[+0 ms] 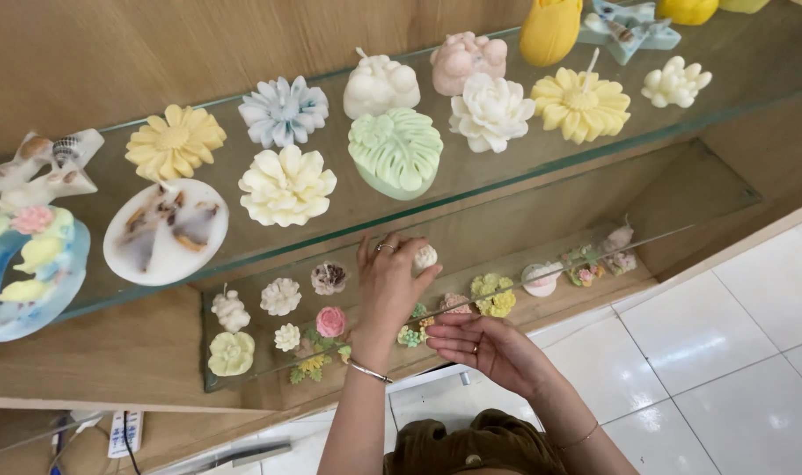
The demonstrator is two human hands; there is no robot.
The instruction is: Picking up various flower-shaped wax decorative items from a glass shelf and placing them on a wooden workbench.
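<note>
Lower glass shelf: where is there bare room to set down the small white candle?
The left hand holds the small white candle over a bare stretch of the lower glass shelf, running right and back toward the wooden wall. The front edge is crowded: pink rose candle, yellow-green flower cluster.

Green leaf-ribbed candle [395, 151] — yellow flower candle [175, 141]

L hand [385, 286] grips small white candle [425, 257] on lower glass shelf [242, 374]; R hand [484, 345] open nearby.
</note>
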